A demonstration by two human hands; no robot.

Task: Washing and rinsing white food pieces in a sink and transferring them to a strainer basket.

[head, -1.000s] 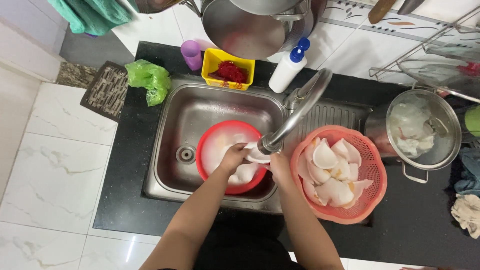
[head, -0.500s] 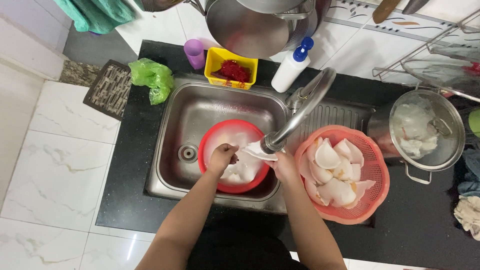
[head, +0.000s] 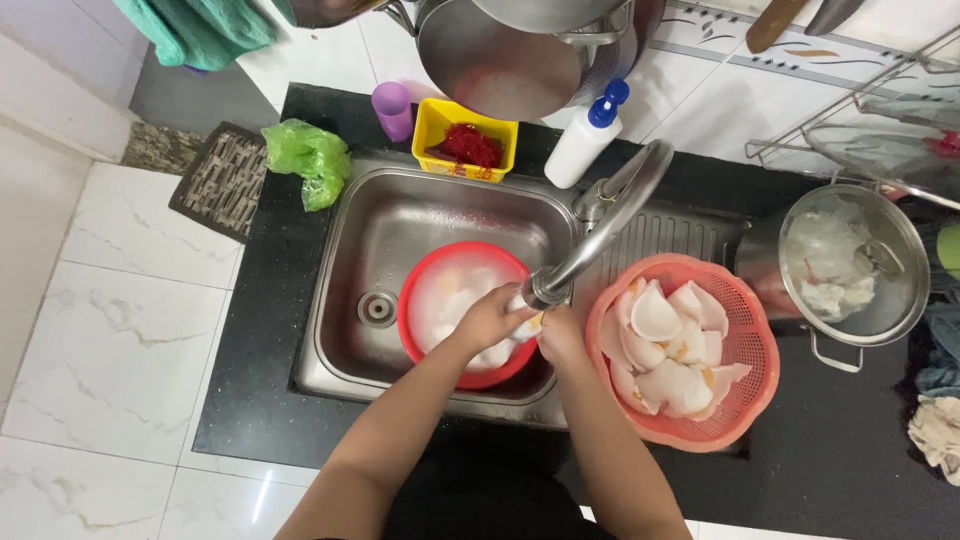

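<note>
Where the curved steel tap (head: pixel 600 235) ends over the sink (head: pixel 400 225), both hands meet just under its spout: the left hand (head: pixel 487 318) and the right hand (head: pixel 560 335) are closed together around a pale white piece (head: pixel 527 326), of which only a small edge shows between the fingers. The piece is held above the right rim of a red round basin (head: pixel 420 290), which sits in the sink beside the drain (head: pixel 377 309) and holds cloudy water with more white pieces in it. To the right, on the ribbed draining board, stands an orange-pink plastic colander (head: pixel 745 395) filled with white curved shell-like pieces (head: pixel 668 345); their exact kind cannot be told. Further right sits a steel pot (head: pixel 890 305) with whitish contents. Behind the sink, along the black counter (head: pixel 250 400), stand a yellow square tub (head: pixel 432 125) with red shreds inside, a purple cup (head: pixel 391 108), a white bottle with a blue cap (head: pixel 585 145) and a crumpled green plastic bag (head: pixel 310 160). A large steel vessel (head: pixel 500 60) rests at the wall. A wire rack (head: pixel 860 120) shows at upper right, cloths (head: pixel 935 430) at the right edge, and a patterned mat (head: pixel 215 180) on the white tiled floor (head: pixel 110 340) at left.
</note>
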